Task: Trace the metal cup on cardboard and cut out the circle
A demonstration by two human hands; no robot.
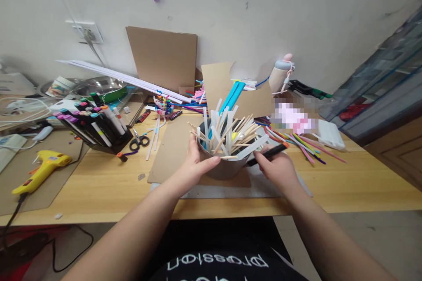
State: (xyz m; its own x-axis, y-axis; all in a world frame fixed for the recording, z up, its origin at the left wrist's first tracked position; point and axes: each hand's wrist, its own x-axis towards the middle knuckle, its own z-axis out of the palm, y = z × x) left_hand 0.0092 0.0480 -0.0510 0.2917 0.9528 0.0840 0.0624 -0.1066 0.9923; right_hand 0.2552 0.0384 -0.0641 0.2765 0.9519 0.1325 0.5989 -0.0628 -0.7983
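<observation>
I see my left hand (194, 164) wrapped around the side of the metal cup (224, 164) full of sticks (227, 134) near the front edge of the bench (99, 193), while my right hand (278, 167) pinches a black pen (268, 153) just beside the cup's rim.

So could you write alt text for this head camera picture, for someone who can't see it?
A person's left hand grips a grey cup crammed with wooden and white sticks on a wooden desk, while the right hand holds a black and orange marker beside it. Around lie a marker rack, scissors, a yellow glue gun and cardboard.
</observation>
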